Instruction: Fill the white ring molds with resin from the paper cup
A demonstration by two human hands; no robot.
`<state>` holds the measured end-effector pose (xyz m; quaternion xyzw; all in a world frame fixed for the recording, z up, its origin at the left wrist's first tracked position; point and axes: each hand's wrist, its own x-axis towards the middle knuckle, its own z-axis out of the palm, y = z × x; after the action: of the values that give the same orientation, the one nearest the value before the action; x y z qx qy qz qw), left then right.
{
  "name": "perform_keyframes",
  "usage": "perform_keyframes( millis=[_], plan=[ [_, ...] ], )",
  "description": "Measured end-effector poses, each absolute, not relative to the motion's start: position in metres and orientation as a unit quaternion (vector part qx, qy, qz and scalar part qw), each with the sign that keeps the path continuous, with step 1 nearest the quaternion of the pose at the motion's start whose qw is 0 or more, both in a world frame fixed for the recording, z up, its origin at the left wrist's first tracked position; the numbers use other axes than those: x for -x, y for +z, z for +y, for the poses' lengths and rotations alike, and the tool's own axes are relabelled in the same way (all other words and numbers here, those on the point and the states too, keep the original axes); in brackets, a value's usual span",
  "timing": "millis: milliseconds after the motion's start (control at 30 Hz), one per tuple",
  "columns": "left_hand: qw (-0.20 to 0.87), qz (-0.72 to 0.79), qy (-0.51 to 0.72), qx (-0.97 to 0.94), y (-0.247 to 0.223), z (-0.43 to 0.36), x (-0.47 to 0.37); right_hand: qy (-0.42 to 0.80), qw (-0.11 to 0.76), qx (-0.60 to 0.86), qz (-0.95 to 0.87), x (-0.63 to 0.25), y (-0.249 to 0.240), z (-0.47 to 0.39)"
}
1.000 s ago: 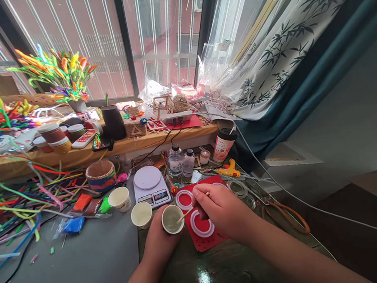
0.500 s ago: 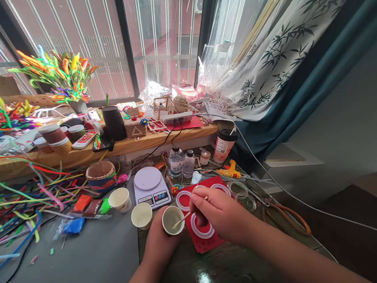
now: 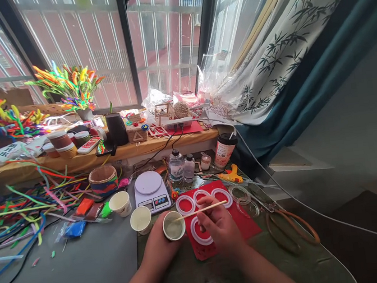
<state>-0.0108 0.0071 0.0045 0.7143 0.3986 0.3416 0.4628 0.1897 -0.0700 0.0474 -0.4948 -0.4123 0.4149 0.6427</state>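
The right hand (image 3: 218, 226) pinches a thin wooden stick (image 3: 203, 209) — light, likely stiff — while the left hand (image 3: 159, 241) wraps a white paper cup (image 3: 174, 226), likely crushable — best cradled low.

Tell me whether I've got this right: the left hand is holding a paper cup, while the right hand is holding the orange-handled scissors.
Not quite: the right hand holds a thin wooden stick; the scissors lie on the table, as the head view shows. The left hand does hold a paper cup.
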Motion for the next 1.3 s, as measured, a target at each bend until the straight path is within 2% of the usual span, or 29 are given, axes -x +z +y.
perform_keyframes(
  millis=[333,833,1300],
  plan=[
    [0.391,0.435,0.35,-0.732,0.001,0.004,0.009,0.408,0.666,0.493,-0.385,-0.196,-0.021,-0.083],
    [0.349,0.439,0.4,-0.725,0.01,-0.015,0.001,0.38,0.697,0.431,-0.429,-0.181,-0.01,-0.096],
    [0.307,0.479,0.375,-0.732,0.016,-0.023,-0.005,0.406,0.734,0.393,-0.379,-0.185,-0.017,-0.095]
  ],
)
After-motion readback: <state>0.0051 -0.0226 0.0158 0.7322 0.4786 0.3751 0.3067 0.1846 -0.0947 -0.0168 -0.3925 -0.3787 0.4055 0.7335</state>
